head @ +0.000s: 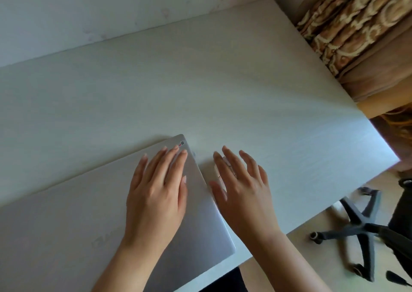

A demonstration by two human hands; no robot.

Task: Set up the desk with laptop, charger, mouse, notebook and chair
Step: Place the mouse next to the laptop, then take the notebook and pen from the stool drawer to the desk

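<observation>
A closed silver laptop [73, 216] lies flat on the white desk [200, 86], near its front edge. My left hand [158, 191] rests palm down on the laptop's right part, fingers spread. My right hand [240, 187] hovers or rests just right of the laptop's edge, fingers apart, over a small pale object [219, 171] that is mostly hidden; I cannot tell what it is. A black office chair [365, 227] with a star base on castors stands on the floor to the right of the desk. No notebook or charger shows.
A pale wall [111, 8] runs along the desk's far edge. Patterned brown curtains [356, 24] hang past the desk's right end. Light flooring [312, 265] shows below the desk's front right corner.
</observation>
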